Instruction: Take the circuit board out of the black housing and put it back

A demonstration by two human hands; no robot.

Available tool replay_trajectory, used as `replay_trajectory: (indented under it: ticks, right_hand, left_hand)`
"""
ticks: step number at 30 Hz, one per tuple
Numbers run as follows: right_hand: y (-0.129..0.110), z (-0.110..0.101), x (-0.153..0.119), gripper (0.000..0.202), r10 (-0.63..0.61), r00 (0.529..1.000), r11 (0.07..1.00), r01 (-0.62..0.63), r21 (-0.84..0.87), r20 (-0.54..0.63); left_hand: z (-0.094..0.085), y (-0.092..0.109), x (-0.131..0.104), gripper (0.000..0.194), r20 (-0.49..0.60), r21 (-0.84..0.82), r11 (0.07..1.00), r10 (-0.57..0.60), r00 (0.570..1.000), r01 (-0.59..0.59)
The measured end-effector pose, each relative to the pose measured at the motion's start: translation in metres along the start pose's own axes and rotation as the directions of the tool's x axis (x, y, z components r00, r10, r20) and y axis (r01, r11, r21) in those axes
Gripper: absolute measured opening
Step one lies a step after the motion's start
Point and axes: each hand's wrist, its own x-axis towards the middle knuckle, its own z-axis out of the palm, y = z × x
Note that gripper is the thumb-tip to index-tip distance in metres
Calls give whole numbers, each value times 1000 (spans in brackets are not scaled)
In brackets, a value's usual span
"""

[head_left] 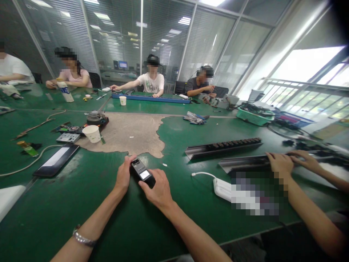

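A small black handheld device that looks like a phone (142,173), its screen lit, is held at a slant just above the green table. My left hand (124,174) grips its far left end, fingertips along the upper edge. Closed round the near right end is my right hand (159,187), with the thumb along the lower side. Beyond both hands lies a bare brown patch (131,133) where the green cover is torn away. To the right of my right hand rests a white case (222,189) with a short white cable.
A co-worker's hands (282,162) touch a black metal channel (242,163) at right; another channel (223,148) lies behind it. A dark tablet-like panel (56,161), a paper cup (92,134) and electronic parts (68,137) sit left. Gloves (194,118) and a green basket (255,115) are farther back.
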Motion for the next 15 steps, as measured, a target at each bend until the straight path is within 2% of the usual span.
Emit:
replay_trajectory:
  ticks: [3, 7, 15]
  right_hand:
    - [-4, 2, 0, 36, -1, 1000, 1000, 1, 21, 19]
    - [-6, 6, -1, 34, -8, 1000, 999, 7, 39, 23]
    - [-8, -3, 3, 34, -14, 999, 987, 19, 161, -35]
  left_hand:
    - [0, 4, -1, 55, -6, 27, 999, 28, 1000, -28]
    - [0, 5, -2, 54, -15, 42, 999, -9, 1000, 10]
    - [3, -3, 3, 58, -49, -214, 977, -13, 999, 2]
